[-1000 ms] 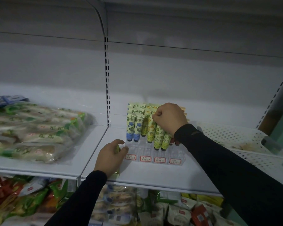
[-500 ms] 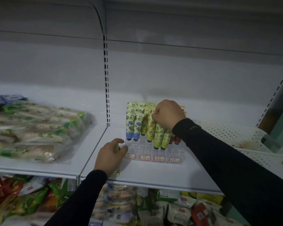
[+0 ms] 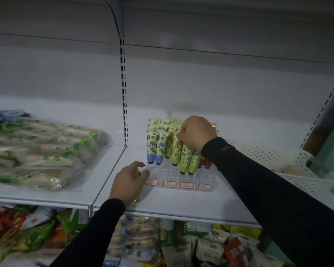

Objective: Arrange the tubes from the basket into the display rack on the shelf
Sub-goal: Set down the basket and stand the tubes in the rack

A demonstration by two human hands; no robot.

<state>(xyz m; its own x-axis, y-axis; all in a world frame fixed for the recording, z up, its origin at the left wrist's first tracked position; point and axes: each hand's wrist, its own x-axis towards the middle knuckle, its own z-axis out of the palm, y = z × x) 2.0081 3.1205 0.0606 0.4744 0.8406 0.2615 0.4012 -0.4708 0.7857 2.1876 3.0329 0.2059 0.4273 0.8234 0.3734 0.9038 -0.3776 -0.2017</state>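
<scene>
right hand [image 3: 198, 134] grip pinches yellow tube [image 3: 176, 151] in rack [image 3: 181, 176]; left hand [image 3: 128, 182] grip holds green tube [image 3: 136, 172].

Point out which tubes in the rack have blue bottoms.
The two blue-bottomed tubes stand side by side at the display rack's left end; the others beside them are yellow-green, or red at the right.

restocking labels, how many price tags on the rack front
4, in a row along the rack front edge: tags at far left, centre-left, centre-right, far right. None looks hidden.
</scene>
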